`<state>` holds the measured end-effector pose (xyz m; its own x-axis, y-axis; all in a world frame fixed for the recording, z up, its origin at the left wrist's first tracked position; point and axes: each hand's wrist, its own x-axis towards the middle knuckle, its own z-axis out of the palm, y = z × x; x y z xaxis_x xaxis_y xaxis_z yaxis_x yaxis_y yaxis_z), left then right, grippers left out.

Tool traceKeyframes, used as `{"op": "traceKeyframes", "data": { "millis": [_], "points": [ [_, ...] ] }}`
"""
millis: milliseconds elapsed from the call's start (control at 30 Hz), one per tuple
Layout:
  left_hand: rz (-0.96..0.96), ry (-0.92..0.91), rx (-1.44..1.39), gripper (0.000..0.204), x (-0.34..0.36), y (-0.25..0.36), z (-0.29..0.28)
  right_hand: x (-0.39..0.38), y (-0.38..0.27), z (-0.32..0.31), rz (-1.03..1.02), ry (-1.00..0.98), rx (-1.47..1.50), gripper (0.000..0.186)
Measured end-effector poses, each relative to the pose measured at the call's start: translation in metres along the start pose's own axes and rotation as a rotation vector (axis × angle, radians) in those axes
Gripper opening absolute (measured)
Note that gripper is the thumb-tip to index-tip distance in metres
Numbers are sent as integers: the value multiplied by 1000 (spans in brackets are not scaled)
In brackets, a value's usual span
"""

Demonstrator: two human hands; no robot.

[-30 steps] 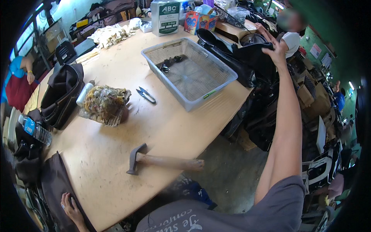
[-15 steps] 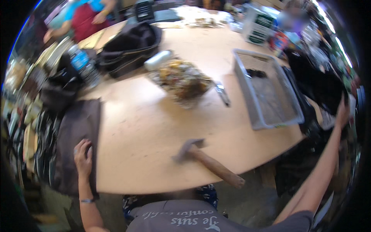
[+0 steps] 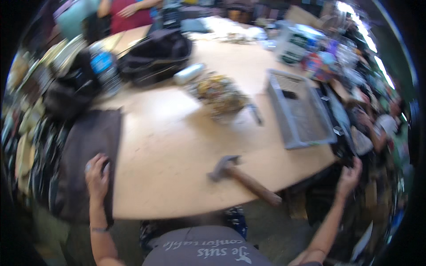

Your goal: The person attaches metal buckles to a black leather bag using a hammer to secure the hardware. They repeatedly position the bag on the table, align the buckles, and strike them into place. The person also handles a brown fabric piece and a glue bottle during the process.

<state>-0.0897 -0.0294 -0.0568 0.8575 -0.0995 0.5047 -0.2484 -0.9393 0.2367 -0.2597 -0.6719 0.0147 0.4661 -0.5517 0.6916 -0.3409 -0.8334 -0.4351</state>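
My left hand [image 3: 97, 177] lies on a folded dark brown cloth piece [image 3: 91, 146] at the table's left edge. Its fingers are loosely bent and apart, holding nothing. Past the table's right edge, my right hand [image 3: 349, 178] is raised with thumb and fingers apart, close to dark material [image 3: 339, 144] beside the tray; blur hides whether they touch. A hammer [image 3: 244, 178] with a wooden handle rests near the front edge, its handle end jutting over, with neither hand on it.
A grey plastic basket [image 3: 290, 137] stands at the right. Mid-table are a clear bag of small yellowish pieces [image 3: 219, 95], a pale roll [image 3: 189, 74] and a small dark tool [image 3: 256, 114]. A dark bag [image 3: 155, 57] and water bottle [image 3: 105, 71] stand far left. Another person [image 3: 131, 13] is behind.
My right hand has come down and inward from the far right. The black material it held up there is no longer raised. My left hand stays on the brown cloth.
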Motion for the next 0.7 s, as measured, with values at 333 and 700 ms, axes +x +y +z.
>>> {"op": "traceKeyframes", "data": {
  "millis": [333, 700],
  "points": [
    [-4, -44, -74, 25, -13, -6, -5, -168, -226, 56, -656, -292, 414, 14],
    [3, -70, -148, 28, -14, 0, -14, -158, -360, 168, -1203, -804, 315, 29]
  ]
}}
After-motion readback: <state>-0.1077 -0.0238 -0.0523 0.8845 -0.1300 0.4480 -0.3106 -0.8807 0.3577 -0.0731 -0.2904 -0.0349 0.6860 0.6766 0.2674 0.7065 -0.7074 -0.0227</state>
